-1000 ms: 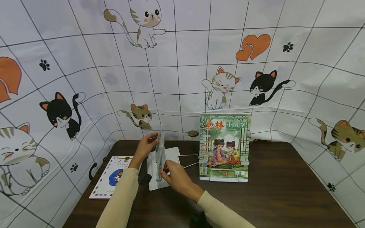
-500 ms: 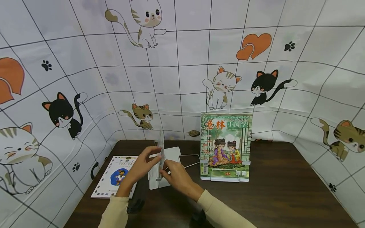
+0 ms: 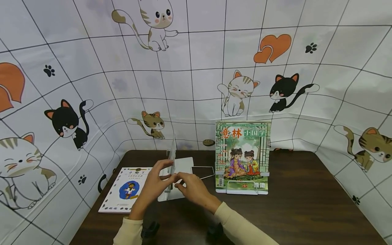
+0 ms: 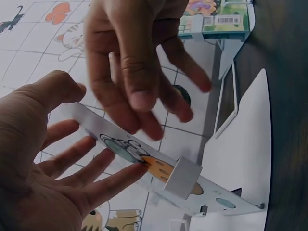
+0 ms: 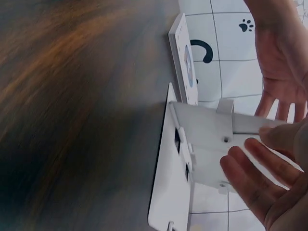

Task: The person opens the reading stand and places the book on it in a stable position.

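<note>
A white folding book stand has its upright panel (image 3: 173, 149) seen nearly edge-on in the head view. The stand's base plate (image 3: 183, 165) lies on the table. My left hand (image 3: 154, 183) is at the panel's left side; in the left wrist view its straight, spread fingers (image 4: 91, 185) reach the printed face. A small clip (image 4: 184, 178) juts from that face. My right hand (image 3: 194, 191) is at the panel's right side, by its plain back (image 5: 207, 127). The right fingers (image 5: 252, 180) are loosely bent, with no visible grip on the panel.
A green magazine (image 3: 243, 156) stands on a second stand to the right. A white book (image 3: 122, 190) with a blue picture lies flat at the left. A wire support (image 3: 205, 171) sticks out behind the base plate. A cat-print cloth (image 3: 196, 85) hangs behind the table.
My left hand has come down from the panel's upper edge toward the near side and now sits close to my right hand. The right hand has shifted only slightly.
</note>
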`<action>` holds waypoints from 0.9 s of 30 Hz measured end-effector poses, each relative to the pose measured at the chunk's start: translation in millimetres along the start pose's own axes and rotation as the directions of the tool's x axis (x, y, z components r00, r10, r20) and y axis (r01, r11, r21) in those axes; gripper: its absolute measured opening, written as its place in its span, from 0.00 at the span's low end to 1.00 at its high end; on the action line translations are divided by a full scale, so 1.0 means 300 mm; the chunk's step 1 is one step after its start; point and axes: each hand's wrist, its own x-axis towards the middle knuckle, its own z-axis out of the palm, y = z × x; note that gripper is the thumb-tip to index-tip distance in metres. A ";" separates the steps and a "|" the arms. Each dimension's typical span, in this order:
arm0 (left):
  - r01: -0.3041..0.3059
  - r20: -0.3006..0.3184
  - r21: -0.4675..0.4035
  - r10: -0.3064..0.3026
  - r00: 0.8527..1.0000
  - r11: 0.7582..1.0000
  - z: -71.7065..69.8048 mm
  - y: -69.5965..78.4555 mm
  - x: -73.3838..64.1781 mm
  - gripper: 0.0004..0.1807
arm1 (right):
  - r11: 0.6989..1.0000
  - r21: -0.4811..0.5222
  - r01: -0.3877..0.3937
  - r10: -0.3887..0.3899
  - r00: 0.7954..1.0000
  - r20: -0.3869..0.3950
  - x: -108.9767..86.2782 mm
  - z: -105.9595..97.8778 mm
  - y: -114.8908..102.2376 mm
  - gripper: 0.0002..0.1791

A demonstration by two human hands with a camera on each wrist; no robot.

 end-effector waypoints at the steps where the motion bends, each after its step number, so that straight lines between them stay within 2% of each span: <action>1: -0.016 -0.018 0.009 0.016 1.000 1.000 -0.001 -0.003 -0.001 0.27 | 1.000 -0.006 -0.007 0.007 1.000 0.011 -0.002 -0.002 0.005 0.09; 4: -0.057 -0.064 0.052 0.060 0.996 0.997 -0.007 -0.008 -0.001 0.25 | 1.000 -0.023 -0.019 0.019 1.000 0.025 -0.008 -0.011 0.027 0.07; 7: -0.072 -0.096 0.096 0.081 0.992 0.993 -0.016 -0.015 0.002 0.23 | 0.998 -0.035 -0.043 0.044 0.999 0.012 -0.010 -0.020 0.061 0.05; 11: -0.060 -0.137 0.107 0.074 0.988 0.993 -0.036 -0.032 0.002 0.19 | 0.995 -0.042 -0.088 0.086 0.996 -0.036 0.007 -0.043 0.106 0.04; 15: -0.031 -0.181 0.087 0.047 0.982 0.996 -0.064 -0.057 0.000 0.16 | 0.995 -0.023 -0.095 0.092 0.989 -0.113 0.060 -0.097 0.125 0.04; 21: 0.047 -0.163 0.062 -0.036 0.986 0.997 -0.100 -0.084 0.003 0.14 | 0.995 -0.020 -0.098 0.091 0.970 -0.226 0.191 -0.201 0.132 0.10; 27: 0.083 -0.123 0.050 -0.077 0.989 0.995 -0.119 -0.097 0.007 0.14 | 0.990 -0.109 -0.085 0.056 0.968 -0.246 0.300 -0.286 0.117 0.18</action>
